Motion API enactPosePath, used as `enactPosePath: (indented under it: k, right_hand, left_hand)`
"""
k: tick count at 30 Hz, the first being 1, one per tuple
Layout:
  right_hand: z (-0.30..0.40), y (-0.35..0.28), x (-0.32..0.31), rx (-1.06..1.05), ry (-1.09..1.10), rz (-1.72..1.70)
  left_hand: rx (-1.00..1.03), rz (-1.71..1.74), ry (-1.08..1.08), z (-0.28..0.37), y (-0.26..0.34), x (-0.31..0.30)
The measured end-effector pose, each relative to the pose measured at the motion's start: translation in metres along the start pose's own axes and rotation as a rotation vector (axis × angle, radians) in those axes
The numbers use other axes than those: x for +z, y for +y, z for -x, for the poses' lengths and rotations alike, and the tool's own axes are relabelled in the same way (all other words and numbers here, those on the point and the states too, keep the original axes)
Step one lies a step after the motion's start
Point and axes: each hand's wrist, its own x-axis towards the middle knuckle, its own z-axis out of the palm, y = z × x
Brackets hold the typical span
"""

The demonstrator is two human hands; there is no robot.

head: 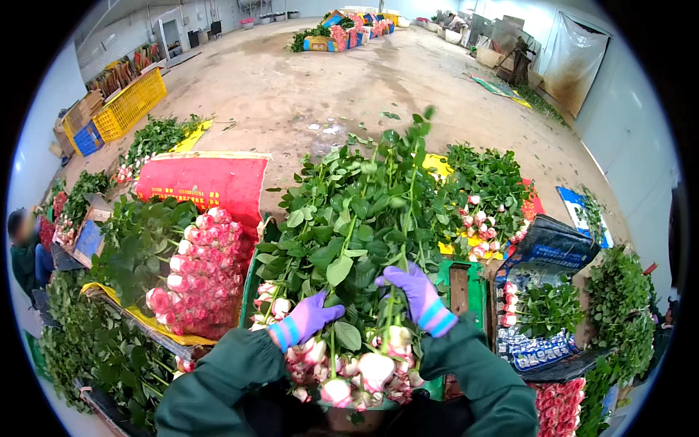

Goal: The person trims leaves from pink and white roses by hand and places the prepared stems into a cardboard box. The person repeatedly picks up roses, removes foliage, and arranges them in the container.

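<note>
Both hands wear purple gloves with blue-striped cuffs. My left hand (312,318) pinches the stem of a rose whose pink-edged white bloom (335,392) hangs toward me. Farther right, my right hand (413,295) grips a leafy rose stem (389,322), its upper leaves rising away from me. Which of the pale blooms near my body belongs to that stem is hard to tell. Beneath both hands lies a thick heap of roses, with green foliage (322,218) on the far side and white-and-pink blooms (375,371) near me. Leaves partly cover the fingers.
A bundle of layered pink roses (205,273) lies on a red printed sheet (207,175) at left. On the right, a dark wrapping sheet (562,246) holds a few roses. Yellow crates (131,104) stand far left. A person (24,251) sits at the left edge.
</note>
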Motion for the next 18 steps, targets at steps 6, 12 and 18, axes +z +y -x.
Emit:
enactPosePath:
  k: [6,12,18]
  right_hand:
    - [-0.021,0.005,-0.050,-0.056,0.117,0.186]
    - [-0.057,-0.020,-0.101,-0.309,0.524,0.605]
    - [0.003,0.003,-0.066,-0.221,0.297,0.666]
  left_hand:
    - [0.121,-0.702,0.297,0.041,0.037,0.009]
    - [0.264,-0.403,0.342,0.064,0.067,0.031]
    - [0.312,-0.031,0.266,0.087,0.062,0.067]
